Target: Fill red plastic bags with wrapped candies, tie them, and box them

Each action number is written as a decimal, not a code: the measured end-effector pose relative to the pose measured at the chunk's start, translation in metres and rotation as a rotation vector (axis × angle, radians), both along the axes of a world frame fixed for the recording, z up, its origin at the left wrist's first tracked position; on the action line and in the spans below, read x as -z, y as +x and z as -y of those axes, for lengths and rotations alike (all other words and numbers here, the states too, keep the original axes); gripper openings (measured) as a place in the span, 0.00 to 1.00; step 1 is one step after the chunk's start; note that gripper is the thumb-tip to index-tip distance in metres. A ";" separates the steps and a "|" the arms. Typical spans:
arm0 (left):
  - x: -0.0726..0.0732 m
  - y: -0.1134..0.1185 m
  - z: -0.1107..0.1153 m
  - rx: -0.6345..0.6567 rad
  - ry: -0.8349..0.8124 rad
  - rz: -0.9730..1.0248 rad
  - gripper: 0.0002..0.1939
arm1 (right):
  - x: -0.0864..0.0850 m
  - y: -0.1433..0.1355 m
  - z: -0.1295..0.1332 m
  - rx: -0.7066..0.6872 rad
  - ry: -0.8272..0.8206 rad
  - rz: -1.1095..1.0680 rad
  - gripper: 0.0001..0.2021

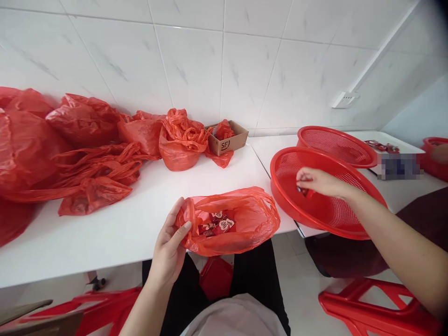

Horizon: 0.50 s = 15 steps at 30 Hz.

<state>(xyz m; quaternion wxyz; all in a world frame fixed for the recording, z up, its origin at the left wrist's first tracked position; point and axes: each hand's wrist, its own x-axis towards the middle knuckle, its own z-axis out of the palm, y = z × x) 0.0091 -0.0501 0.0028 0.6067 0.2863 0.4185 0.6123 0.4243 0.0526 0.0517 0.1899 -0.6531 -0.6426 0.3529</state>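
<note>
An open red plastic bag lies at the table's front edge, its mouth facing up. Several small red packets with pale labels rest inside it. My left hand grips the bag's left rim, thumb on the inner side and fingers behind. Over the large red mesh basket at the right, my right hand holds small red packets between its bent fingers; how many is unclear.
Filled red bags line the wall at left, beside a small cardboard box. A second red basket and a white tray with items stand back right. Another person's dark-clothed leg is at right, near a red stool.
</note>
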 end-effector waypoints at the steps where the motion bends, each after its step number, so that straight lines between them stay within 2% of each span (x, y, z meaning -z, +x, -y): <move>1: 0.001 0.001 0.000 0.010 0.006 -0.005 0.30 | -0.013 -0.014 0.001 0.011 0.065 -0.098 0.12; 3: 0.002 0.003 -0.001 0.027 0.020 -0.013 0.30 | -0.033 -0.053 0.008 0.015 0.211 -0.253 0.14; 5: 0.001 0.006 -0.001 0.031 0.030 -0.020 0.29 | -0.044 -0.096 0.019 -0.094 0.235 -0.316 0.14; 7: 0.000 0.008 -0.002 0.029 0.034 -0.019 0.30 | -0.048 -0.126 0.026 -0.217 0.285 -0.235 0.14; 8: 0.000 0.008 -0.002 0.029 0.033 -0.017 0.30 | -0.047 -0.132 0.027 -0.245 0.331 -0.154 0.14; 10: 0.000 0.007 -0.002 0.030 0.031 -0.012 0.30 | -0.044 -0.122 0.025 -0.221 0.431 0.038 0.15; 12: 0.001 0.005 -0.003 0.024 0.027 -0.011 0.30 | -0.034 -0.090 0.019 -0.142 0.416 0.205 0.16; 13: 0.001 0.005 -0.003 0.022 0.024 -0.010 0.30 | -0.026 -0.069 0.016 -0.115 0.333 0.267 0.16; 15: 0.003 0.004 -0.004 0.022 0.020 -0.006 0.30 | -0.006 -0.028 0.013 -0.066 0.066 0.366 0.19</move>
